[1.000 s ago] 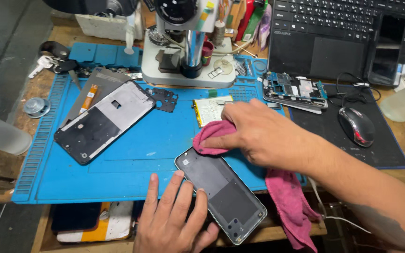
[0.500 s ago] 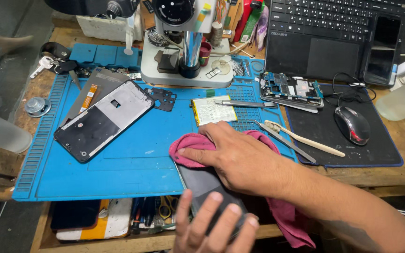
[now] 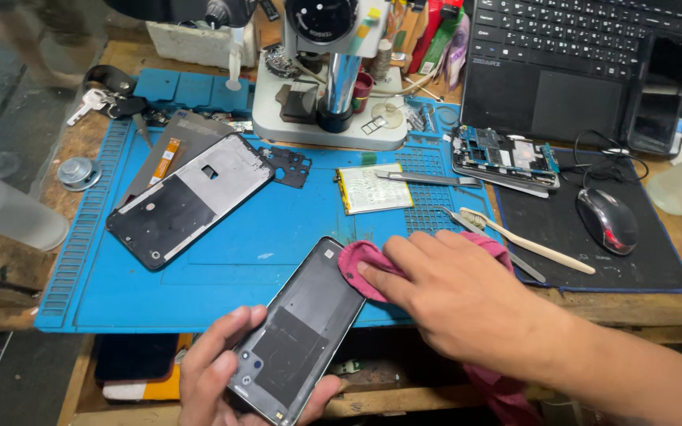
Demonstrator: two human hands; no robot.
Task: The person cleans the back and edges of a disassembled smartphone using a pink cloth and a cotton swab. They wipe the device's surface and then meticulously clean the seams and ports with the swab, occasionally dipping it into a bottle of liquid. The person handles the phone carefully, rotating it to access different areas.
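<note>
Now the wooden desk (image 3: 641, 304) carries a big blue work mat (image 3: 222, 252) and, to the right of it, a black pad (image 3: 570, 237) with a computer mouse (image 3: 607, 219) on it. An open laptop (image 3: 578, 71) stands at the back right and a microscope stand (image 3: 329, 110) at the back middle of the mat. A phone frame (image 3: 187, 197) lies flat on the left part of the mat. The phone back cover (image 3: 300, 327) is at the front edge of the mat and hangs partly over the edge of the desk. The left hand (image 3: 219, 375) holds its lower end, fingers closed around the sides. The right hand (image 3: 455, 296) presses a pink cloth (image 3: 357, 264) with flat fingers on the upper corner of the cover. A toothbrush (image 3: 526, 241) lies just behind this hand.
</note>
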